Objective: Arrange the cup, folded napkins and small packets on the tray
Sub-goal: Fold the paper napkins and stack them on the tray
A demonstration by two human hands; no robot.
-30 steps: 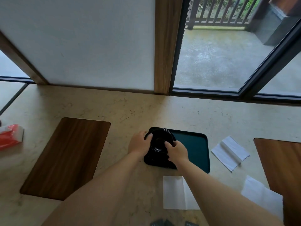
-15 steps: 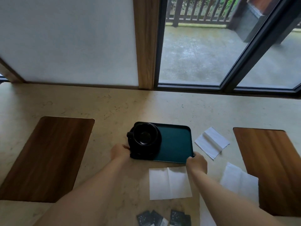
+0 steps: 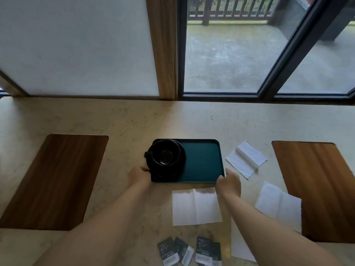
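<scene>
A dark green tray lies on the marble counter. On its left end stands a black cup on a black saucer, handle pointing left. My left hand grips the tray's near left corner. My right hand grips its near right corner. A white napkin lies flat just in front of the tray. Another napkin, partly folded, lies to the tray's right, and a third napkin sits further right. Several dark small packets lie at the near edge.
A wooden placemat lies to the left and another placemat to the right. One more white napkin shows under my right forearm. A wall and glass doors close off the counter's far side.
Both hands left the cup and moved to the tray's near corners. The camera view shifted, so the tray sits more central.
</scene>
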